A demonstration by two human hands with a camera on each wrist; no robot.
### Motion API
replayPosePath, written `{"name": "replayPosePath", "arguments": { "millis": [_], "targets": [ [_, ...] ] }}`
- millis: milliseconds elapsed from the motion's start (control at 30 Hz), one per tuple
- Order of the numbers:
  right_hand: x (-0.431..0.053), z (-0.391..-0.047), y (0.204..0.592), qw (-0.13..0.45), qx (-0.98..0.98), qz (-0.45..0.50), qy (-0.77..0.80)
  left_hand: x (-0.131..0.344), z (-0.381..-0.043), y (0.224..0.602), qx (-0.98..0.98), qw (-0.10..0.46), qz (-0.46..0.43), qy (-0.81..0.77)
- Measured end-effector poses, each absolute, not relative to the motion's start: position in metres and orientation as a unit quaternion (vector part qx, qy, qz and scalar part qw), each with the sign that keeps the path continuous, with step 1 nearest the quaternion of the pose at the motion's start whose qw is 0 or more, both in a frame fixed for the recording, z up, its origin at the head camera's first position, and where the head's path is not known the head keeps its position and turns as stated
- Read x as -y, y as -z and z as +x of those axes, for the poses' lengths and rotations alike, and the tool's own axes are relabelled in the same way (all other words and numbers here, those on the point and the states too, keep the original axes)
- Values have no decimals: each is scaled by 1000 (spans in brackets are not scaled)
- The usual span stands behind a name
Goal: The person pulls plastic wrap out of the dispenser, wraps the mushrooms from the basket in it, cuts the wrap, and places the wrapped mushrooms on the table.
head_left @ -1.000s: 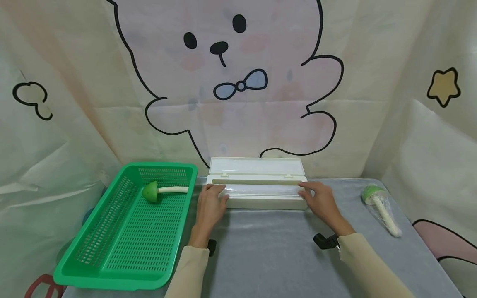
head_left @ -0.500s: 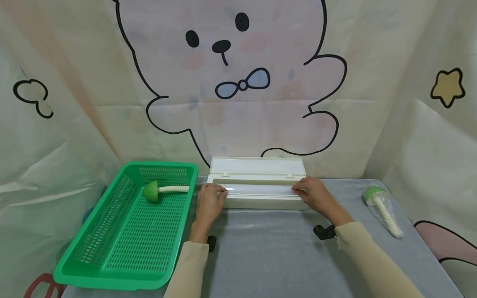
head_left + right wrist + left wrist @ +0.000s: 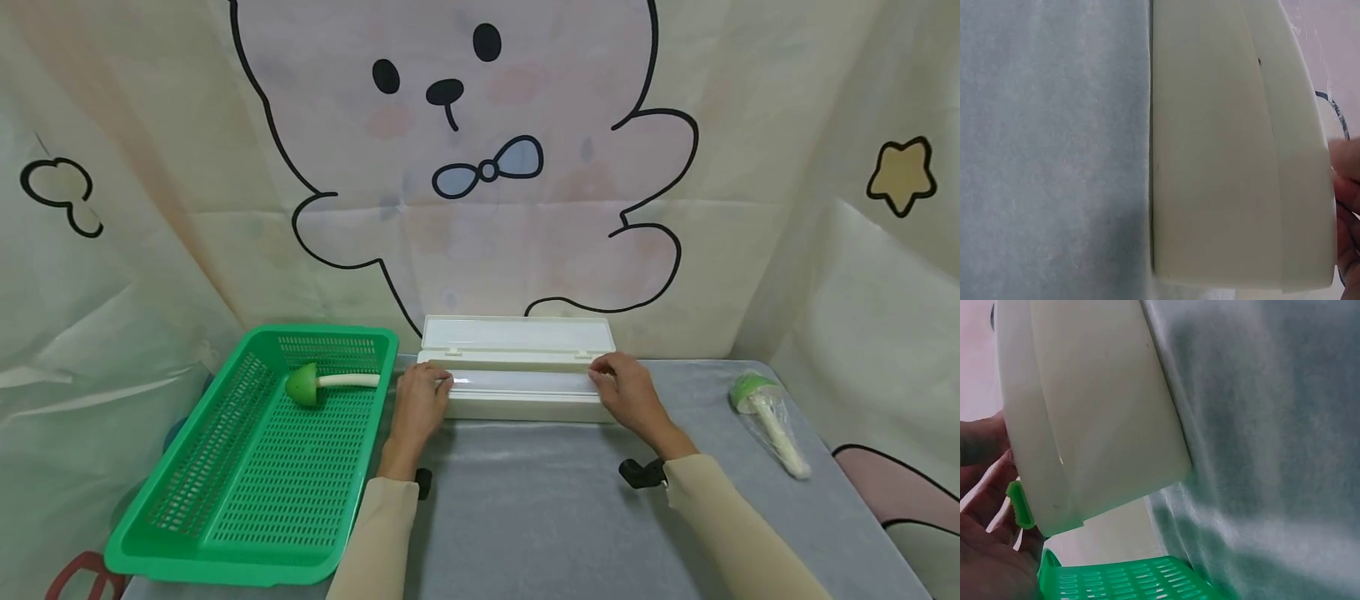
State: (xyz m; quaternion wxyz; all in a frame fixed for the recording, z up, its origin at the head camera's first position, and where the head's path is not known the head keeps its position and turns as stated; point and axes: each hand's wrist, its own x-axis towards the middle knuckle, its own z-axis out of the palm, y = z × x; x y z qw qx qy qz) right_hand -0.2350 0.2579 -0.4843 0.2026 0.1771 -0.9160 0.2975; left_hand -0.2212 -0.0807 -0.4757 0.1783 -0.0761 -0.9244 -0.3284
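Observation:
A white cling film dispenser [image 3: 532, 408] stands at the back of the table with its lid [image 3: 517, 335] raised. Clear cling film [image 3: 521, 382] stretches shiny across its top. At the left end, the thumb and forefinger of my left hand [image 3: 418, 407] come together at the film's edge and pinch it. My right hand [image 3: 630, 396] pinches the film near the right end. In the left wrist view, a small green cutter slider [image 3: 1020, 505] sits on the dispenser's corner beside the fingers. The right wrist view shows mostly the dispenser's front wall [image 3: 1216, 156], with the right fingertips partly hidden behind it.
A green plastic basket [image 3: 225, 567] on the left holds a toy mushroom [image 3: 303, 385] with green cap and white stem. Another green-capped mushroom [image 3: 772, 425], wrapped in clear film, lies at the right of the grey table [image 3: 540, 517]. A printed cloth hangs behind.
My right hand has shifted inward to the left, its thumb and forefinger drawing together on the film. My left thumb has risen to meet its forefinger. The dispenser stays in place.

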Motion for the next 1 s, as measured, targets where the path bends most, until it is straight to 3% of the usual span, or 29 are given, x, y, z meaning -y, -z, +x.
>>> {"name": "replayPosePath", "arguments": {
  "millis": [467, 1000],
  "targets": [
    [-258, -238, 474, 193, 913, 130, -336, 72, -233, 470, 905, 219, -47, 363],
    [-261, -242, 450, 214, 902, 123, -355, 70, -237, 443, 886, 199, -13, 418]
  ]
}}
